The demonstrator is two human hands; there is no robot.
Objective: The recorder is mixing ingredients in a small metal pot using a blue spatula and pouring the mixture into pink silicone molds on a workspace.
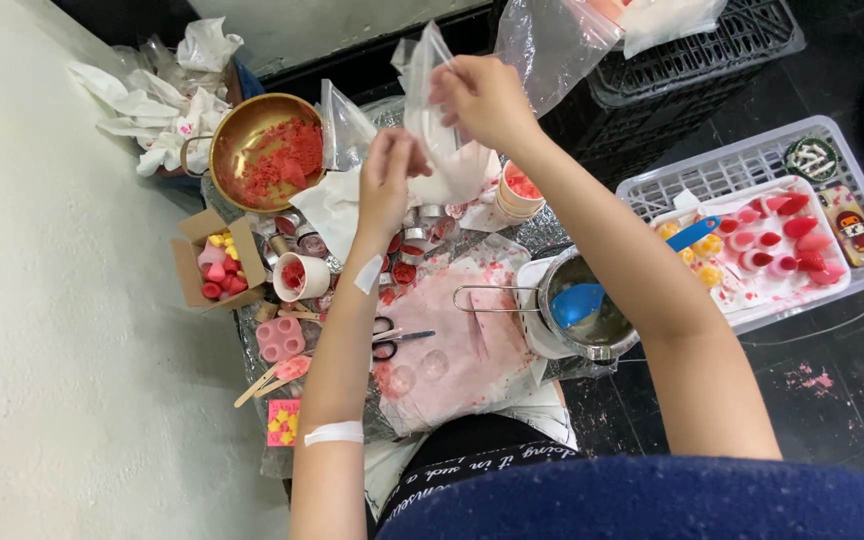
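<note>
While both hands work above the cluttered surface (472, 350), the left hand (389, 180) pinches the lower edge of a clear plastic bag (430, 120) and the right hand (482, 100) grips its upper part, fingers closed on the film. The bag holds a white powdery mass and hangs in the air over small metal tins (414, 232) and a stack of paper cups (520, 195). To the left sits a brass bowl (262, 150) of red crumbs; to the right a steel saucepan (582, 305) with a blue spoon (580, 300) in it. As I judge it, the thin film could slip or tear under the pull of two hands, and the white contents would spill over the tins and the pink-stained sheet (452, 340). A tilt too far could also dump it into the saucepan just below.
</note>
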